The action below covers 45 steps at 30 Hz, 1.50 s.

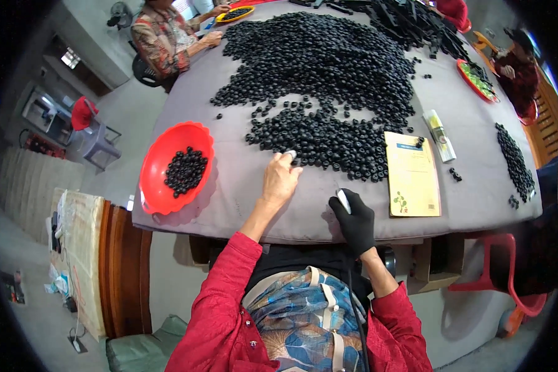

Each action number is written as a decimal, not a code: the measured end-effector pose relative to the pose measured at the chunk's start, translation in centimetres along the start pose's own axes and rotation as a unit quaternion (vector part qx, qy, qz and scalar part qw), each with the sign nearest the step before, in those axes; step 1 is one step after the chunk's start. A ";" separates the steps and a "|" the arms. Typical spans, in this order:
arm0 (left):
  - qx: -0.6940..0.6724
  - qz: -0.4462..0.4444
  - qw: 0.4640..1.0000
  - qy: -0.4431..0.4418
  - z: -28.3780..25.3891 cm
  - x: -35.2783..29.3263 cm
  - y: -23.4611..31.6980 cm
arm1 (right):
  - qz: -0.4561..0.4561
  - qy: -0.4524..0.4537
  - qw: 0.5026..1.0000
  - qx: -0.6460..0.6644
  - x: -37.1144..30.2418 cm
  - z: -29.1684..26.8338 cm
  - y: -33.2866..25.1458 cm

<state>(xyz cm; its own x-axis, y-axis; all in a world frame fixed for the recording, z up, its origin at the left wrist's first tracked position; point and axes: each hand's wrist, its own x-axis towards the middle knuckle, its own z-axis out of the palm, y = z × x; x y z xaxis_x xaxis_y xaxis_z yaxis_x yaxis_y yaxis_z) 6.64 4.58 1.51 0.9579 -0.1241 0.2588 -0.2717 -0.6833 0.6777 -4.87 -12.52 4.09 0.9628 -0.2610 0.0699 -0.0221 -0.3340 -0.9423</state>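
Observation:
A broad heap of small black ring-shaped pieces (319, 56) covers the middle of the table, with a looser batch of the same pieces (328, 139) on its near side. My left hand (281, 178), bare with something white around a fingertip, is at the near edge of that batch. Its fingers are bent together; whatever they pinch is too small to make out. My right hand (356, 226), in a black glove, grips a white-handled tool (344, 201) with a thin tip, held just above the cloth near the table's front edge.
At left stands a red scalloped bowl (149, 164) partly filled with black pieces. Right of the batch lie a yellow booklet (412, 180) and a white-and-yellow package (439, 135). Black strips (409, 25) are piled at the back. Other people sit around the table.

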 end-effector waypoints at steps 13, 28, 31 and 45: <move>0.097 0.099 0.989 0.045 0.6 1.1 -0.9 | -0.031 -0.015 0.999 0.024 0.2 -0.2 0.7; -0.649 -0.195 0.713 -0.179 1.8 -5.7 3.2 | -0.012 -0.068 0.988 0.136 0.2 -1.0 1.5; -0.667 -0.177 0.696 -0.199 2.3 -5.8 3.2 | -0.001 -0.108 0.986 0.129 0.1 -1.3 1.2; -0.672 -0.178 0.694 -0.188 2.2 -6.1 3.7 | -0.010 -0.139 0.987 0.076 0.0 -1.3 1.2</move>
<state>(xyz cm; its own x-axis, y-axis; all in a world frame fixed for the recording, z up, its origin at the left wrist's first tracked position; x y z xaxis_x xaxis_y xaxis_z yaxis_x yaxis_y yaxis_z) -0.01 1.27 0.92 0.8743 -0.4714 -0.1157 0.3890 0.5379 0.7479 -5.23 -14.13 3.40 0.9998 0.0096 0.0162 0.0177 -0.1913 -0.9814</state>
